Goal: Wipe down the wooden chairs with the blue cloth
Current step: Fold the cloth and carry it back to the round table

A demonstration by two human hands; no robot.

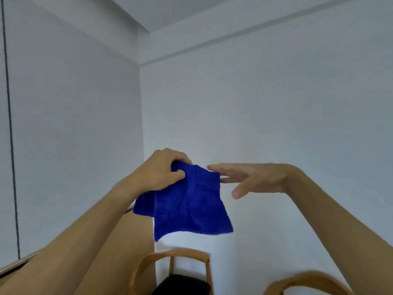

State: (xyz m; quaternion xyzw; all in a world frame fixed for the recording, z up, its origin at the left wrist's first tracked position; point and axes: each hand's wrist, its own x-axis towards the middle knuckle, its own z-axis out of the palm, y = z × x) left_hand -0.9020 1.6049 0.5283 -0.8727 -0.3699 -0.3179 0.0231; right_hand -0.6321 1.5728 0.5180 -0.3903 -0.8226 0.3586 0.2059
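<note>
two pale walls (276, 103) meet in a corner straight ahead, with a strip of ceiling (170, 9) above them. a thin dark cord (9, 124) hangs down the far left wall. low in view stands a wooden chair (170, 255) with a curved back rail and a dark seat, set against the wall below the hands. a second chair (306, 281) shows only its curved top rail at the bottom right, blurred. something tan and flat sits behind the left forearm; i cannot tell what it is. a grey edge pokes in at the bottom left corner.

both bare arms reach up and forward at chest height, well above the chairs. the left hand (161, 169) has its knuckles up, fingers curled over and thumb pressed in. the right hand (255, 177) comes in from the right with its palm turned down and inward, fingers straight and loose, thumb hanging below them, gripping nothing.

the cloth (189, 201) is bunched at its top left corner inside the left hand's grip, pinched between the thumb and curled fingers. the rest hangs free in folds below that hand, in the air, touching neither chair. the right fingertips (214, 168) meet the cloth's upper right edge, some passing behind it.
</note>
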